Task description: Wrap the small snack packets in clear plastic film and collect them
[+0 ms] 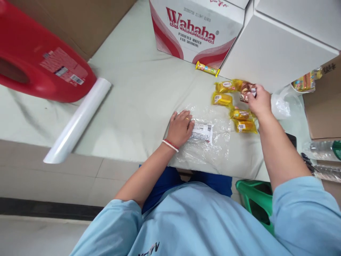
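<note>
My left hand (181,129) lies with its fingers stretched out on a clear plastic bag (218,147). Its fingertips reach over the left end of a white printed snack packet (201,132) resting on the bag. My right hand (259,101) is closed at the far right, with its fingers on a brown snack packet (244,95). Around that hand lie several yellow snack packets, among them one with a barcode (222,99) to its left and another (244,126) nearer to me. The underside of the brown packet is hidden.
A Wahaha water carton (194,35) and a white box (277,53) stand at the back, with a slim yellow packet (207,69) before the carton. A red jug (39,60) and a white film roll (77,121) are left. Plastic bottles (323,149) lie right; a green stool (253,199) stands below.
</note>
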Demonstrator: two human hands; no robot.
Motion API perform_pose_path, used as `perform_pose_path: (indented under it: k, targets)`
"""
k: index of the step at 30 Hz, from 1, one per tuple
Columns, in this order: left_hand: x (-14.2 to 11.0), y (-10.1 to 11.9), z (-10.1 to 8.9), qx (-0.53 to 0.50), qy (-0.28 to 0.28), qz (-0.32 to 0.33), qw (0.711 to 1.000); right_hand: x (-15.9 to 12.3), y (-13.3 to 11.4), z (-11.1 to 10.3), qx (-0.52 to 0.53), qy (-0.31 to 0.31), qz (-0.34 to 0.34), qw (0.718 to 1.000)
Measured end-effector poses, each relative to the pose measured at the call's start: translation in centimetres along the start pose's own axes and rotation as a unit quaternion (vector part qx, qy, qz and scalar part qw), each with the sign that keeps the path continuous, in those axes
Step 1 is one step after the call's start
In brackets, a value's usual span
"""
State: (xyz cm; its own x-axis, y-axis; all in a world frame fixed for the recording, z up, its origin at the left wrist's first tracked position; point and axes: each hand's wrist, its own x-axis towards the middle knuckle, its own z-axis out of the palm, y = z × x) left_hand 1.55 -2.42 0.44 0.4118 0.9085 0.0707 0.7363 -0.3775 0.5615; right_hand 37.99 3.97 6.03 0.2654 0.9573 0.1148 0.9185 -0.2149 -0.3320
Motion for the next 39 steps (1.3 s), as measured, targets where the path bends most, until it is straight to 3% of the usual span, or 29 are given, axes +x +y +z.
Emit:
perform_pose_path:
  k: [2, 5, 7, 9, 13, 17, 19, 21, 22, 24, 26, 27, 31, 34, 39]
  targets:
    - [0.0, 0.0, 0.0, 0.000, 0.002, 0.000, 1.000, -1.7, -1.1, -0.6, 0.182, -0.002, 0.064, 0.981]
    - [0.0, -0.1, 0.1, 0.000, 0.005, 0.000, 1.000, -4.9, -2.6, -1.3, 0.411, -0.092, 0.106, 0.901]
    - [0.0, -0.1, 0.1, 0.002, 0.006, 0.001, 1.000, -6.7, -3.3, -1.5, 0.481, -0.134, 0.114, 0.859]
    - [0.0, -0.1, 0.1, 0.005, 0.005, 0.003, 1.000, -7.9, -3.7, -1.2, 0.507, -0.142, 0.133, 0.840]
    - [0.0, -0.1, 0.1, 0.009, 0.004, 0.003, 1.000, -8.6, -4.1, -0.3, 0.479, -0.101, 0.148, 0.859]
    - [0.0, 0.0, 0.0, 0.009, 0.002, 0.004, 1.000, -7.2, -3.5, -1.2, 0.461, -0.011, 0.083, 0.883]
    - [0.0, 0.0, -0.1, 0.009, 0.001, 0.003, 1.000, -6.0, -2.6, -2.3, 0.384, 0.071, 0.047, 0.919]
    - [0.0, 0.0, -0.1, 0.008, 0.000, 0.001, 1.000, -4.6, -1.5, -3.3, 0.229, 0.142, 0.030, 0.962]
    - [0.0, 0.0, -0.1, 0.007, 0.001, 0.001, 1.000, -3.9, -1.1, -3.6, 0.137, 0.139, 0.030, 0.980]
    - [0.0, 0.0, 0.0, 0.003, 0.001, 0.005, 1.000, -2.4, -0.7, -3.8, -0.029, 0.025, 0.037, 0.999]
    - [-0.1, -0.1, 0.1, -0.002, 0.007, 0.011, 1.000, -0.7, -1.2, -3.5, -0.130, -0.123, 0.012, 0.984]
    - [-0.1, -0.1, 0.2, -0.004, 0.012, 0.014, 1.000, 0.1, -1.9, -3.2, -0.155, -0.158, -0.013, 0.975]
    - [-0.2, -0.4, 0.4, -0.002, 0.024, 0.019, 1.000, 4.3, -7.0, -0.6, -0.154, -0.107, -0.099, 0.977]
    - [-0.3, -0.5, 0.5, -0.001, 0.025, 0.020, 0.999, 7.6, -11.3, 2.6, -0.117, -0.116, -0.146, 0.975]
    - [-0.3, -0.6, 0.5, -0.004, 0.025, 0.028, 0.999, 11.7, -14.5, 8.3, -0.109, -0.086, -0.122, 0.983]
